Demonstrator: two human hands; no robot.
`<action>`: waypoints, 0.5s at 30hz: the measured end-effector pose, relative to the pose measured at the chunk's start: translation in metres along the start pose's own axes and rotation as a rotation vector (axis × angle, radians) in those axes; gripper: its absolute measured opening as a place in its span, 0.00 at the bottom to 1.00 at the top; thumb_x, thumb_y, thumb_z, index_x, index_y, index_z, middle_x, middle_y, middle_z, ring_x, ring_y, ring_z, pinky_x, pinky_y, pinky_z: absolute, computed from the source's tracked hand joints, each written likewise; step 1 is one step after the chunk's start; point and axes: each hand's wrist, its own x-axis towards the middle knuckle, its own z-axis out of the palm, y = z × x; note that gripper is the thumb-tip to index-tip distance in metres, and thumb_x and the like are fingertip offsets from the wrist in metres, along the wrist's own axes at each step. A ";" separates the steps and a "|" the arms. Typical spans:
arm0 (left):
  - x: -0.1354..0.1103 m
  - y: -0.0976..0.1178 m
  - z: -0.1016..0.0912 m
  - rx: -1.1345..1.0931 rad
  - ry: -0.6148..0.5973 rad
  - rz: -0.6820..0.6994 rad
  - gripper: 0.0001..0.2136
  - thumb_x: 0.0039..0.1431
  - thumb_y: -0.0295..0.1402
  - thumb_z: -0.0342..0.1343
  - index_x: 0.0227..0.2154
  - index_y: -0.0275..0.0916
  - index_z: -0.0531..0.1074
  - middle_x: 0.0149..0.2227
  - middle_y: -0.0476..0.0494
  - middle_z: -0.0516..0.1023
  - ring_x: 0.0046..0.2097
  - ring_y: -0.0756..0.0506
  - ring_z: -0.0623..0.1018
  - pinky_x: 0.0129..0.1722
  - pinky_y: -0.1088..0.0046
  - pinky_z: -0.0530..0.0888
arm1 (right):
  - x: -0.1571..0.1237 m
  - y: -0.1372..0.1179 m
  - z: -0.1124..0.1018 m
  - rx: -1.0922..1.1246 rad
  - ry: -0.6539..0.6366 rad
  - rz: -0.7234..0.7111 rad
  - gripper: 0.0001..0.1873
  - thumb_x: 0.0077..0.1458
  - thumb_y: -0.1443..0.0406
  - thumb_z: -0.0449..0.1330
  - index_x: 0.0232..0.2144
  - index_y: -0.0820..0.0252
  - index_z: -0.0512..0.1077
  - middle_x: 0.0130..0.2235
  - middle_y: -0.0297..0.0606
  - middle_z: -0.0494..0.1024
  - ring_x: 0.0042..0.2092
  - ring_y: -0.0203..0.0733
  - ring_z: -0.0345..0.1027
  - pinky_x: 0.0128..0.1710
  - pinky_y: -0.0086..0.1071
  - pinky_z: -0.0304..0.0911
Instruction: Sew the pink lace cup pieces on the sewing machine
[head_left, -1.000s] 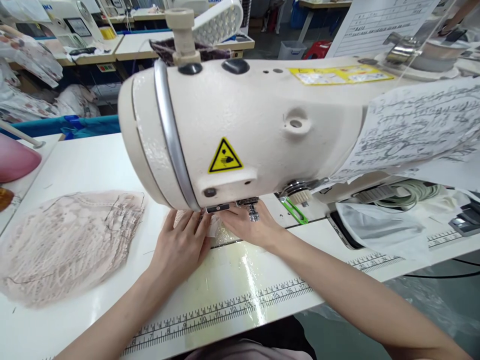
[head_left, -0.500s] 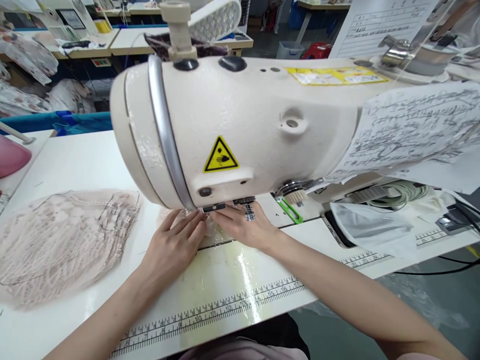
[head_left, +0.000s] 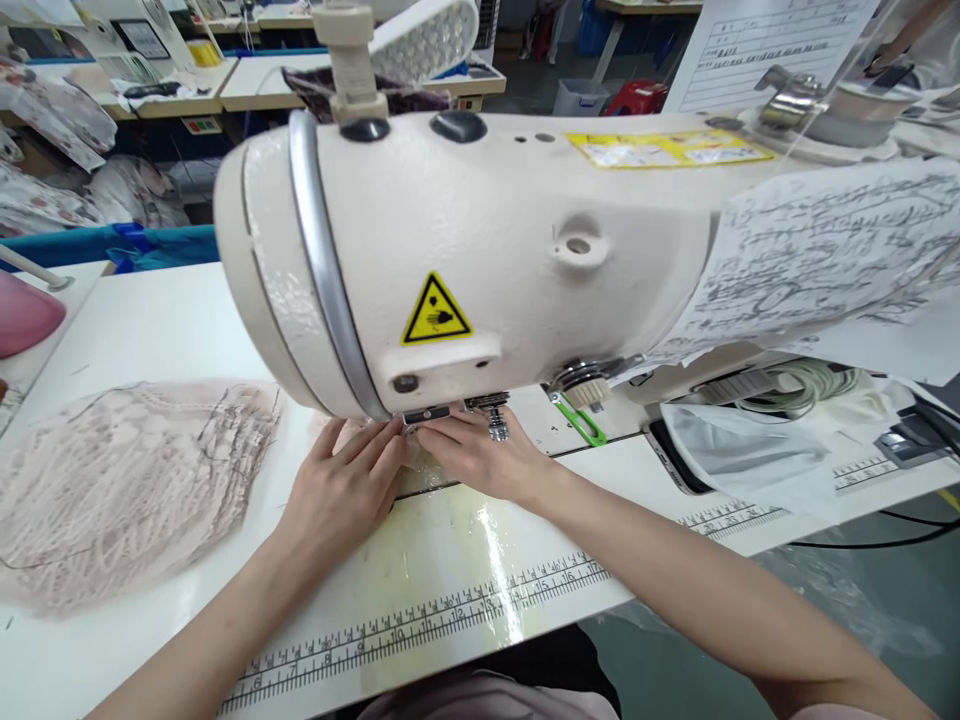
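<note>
Under the head of a white sewing machine (head_left: pixel 480 250), a small piece of pale pink lace fabric (head_left: pixel 420 457) lies near the needle area. My left hand (head_left: pixel 349 470) rests on its left side, palm down, fingers stretched and slightly apart. From the right, my right hand (head_left: pixel 480 455) lies flat on the fabric, its fingers pointing left and its fingertips close to the left ones. The machine head covers the needle and part of the fabric. Left of my hands, a larger heap of pale pink lace pieces (head_left: pixel 135 490) is spread on the white table (head_left: pixel 172 330).
A green-handled thread snipper (head_left: pixel 581 420) lies on the machine bed. Further right are a phone (head_left: pixel 671 460), grey cloth (head_left: pixel 742 450) and a coil of pale cord (head_left: pixel 802 385). A printed ruler (head_left: pixel 420 625) runs along the table's front edge. A pink object (head_left: pixel 26 315) stands at the left.
The view has shifted slightly, with the machine a little further left. Both hands remain at the fabric under the machine head, with very little movement.
</note>
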 end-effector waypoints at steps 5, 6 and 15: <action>-0.004 0.003 -0.006 -0.119 -0.055 -0.231 0.12 0.61 0.29 0.52 0.47 0.36 0.67 0.34 0.46 0.80 0.35 0.44 0.79 0.45 0.59 0.66 | 0.000 0.004 0.004 0.235 -0.066 -0.014 0.09 0.59 0.74 0.52 0.38 0.59 0.70 0.37 0.33 0.77 0.35 0.35 0.66 0.30 0.31 0.53; -0.005 0.003 -0.006 -0.169 -0.067 -0.268 0.12 0.61 0.30 0.51 0.47 0.37 0.66 0.30 0.49 0.78 0.30 0.46 0.78 0.44 0.60 0.66 | -0.001 0.004 0.005 0.289 -0.077 -0.022 0.10 0.59 0.74 0.51 0.38 0.59 0.69 0.36 0.33 0.77 0.35 0.35 0.67 0.31 0.31 0.54; -0.009 0.011 -0.006 -0.247 0.065 -0.198 0.10 0.62 0.24 0.50 0.46 0.37 0.61 0.30 0.52 0.78 0.27 0.50 0.76 0.45 0.64 0.65 | -0.002 -0.006 -0.002 0.498 -0.038 -0.042 0.05 0.63 0.67 0.55 0.41 0.58 0.68 0.37 0.33 0.79 0.40 0.37 0.70 0.40 0.33 0.61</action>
